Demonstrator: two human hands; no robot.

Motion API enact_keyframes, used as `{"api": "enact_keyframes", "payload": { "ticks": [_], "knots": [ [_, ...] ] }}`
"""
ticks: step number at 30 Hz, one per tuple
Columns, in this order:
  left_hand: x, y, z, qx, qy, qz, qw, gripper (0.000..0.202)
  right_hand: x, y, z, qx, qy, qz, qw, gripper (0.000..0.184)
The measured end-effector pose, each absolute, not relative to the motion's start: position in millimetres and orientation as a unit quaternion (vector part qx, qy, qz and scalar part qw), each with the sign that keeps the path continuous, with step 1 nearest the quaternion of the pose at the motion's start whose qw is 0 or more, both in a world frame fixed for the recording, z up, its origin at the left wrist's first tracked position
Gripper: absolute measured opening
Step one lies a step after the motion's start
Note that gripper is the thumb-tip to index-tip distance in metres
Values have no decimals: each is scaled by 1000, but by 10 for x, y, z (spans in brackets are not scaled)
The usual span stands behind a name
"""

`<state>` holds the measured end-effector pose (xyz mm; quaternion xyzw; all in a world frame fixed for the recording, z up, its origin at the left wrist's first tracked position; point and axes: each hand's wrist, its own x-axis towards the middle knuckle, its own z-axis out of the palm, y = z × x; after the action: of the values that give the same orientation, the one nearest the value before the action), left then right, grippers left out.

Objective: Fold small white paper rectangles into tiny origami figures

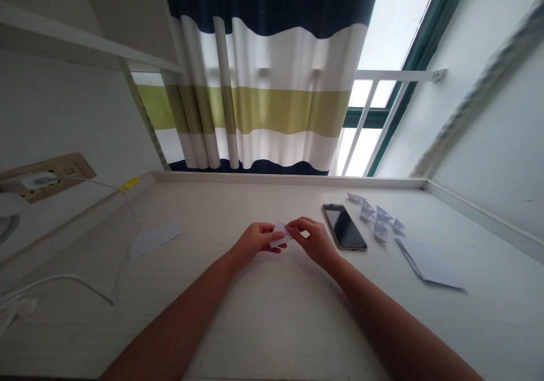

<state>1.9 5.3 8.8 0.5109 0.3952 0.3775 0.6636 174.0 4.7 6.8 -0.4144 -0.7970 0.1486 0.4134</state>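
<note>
Left hand point(254, 242) and right hand point(311, 240) both pinching a small folded white paper point(281, 235), held in the middle between them above the white table point(263, 318), with a black phone point(344, 227) near the right hand and little folded papers point(376, 216) past it

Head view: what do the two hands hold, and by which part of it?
The left hand and right hand pinch a small folded white paper from opposite ends.

a room in a home, going by the striped curtain point(263, 97), wall socket point(63, 174) and built-in white desk point(238, 205).
</note>
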Motion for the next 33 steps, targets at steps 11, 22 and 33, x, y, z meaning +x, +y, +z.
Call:
{"api": "enact_keyframes", "payload": {
  "ticks": [11, 22, 33],
  "knots": [
    [42, 53, 88, 507, 410, 398, 646, 31, 1715, 119, -40, -416, -711, 320, 467, 19],
    [45, 53, 99, 528, 443, 404, 601, 36, 1662, 183, -85, -423, -599, 468, 493, 24],
    [19, 88, 54, 542, 450, 411, 579, 35, 1615, 82, 26, -433, -541, 566, 448, 29]
  ]
}}
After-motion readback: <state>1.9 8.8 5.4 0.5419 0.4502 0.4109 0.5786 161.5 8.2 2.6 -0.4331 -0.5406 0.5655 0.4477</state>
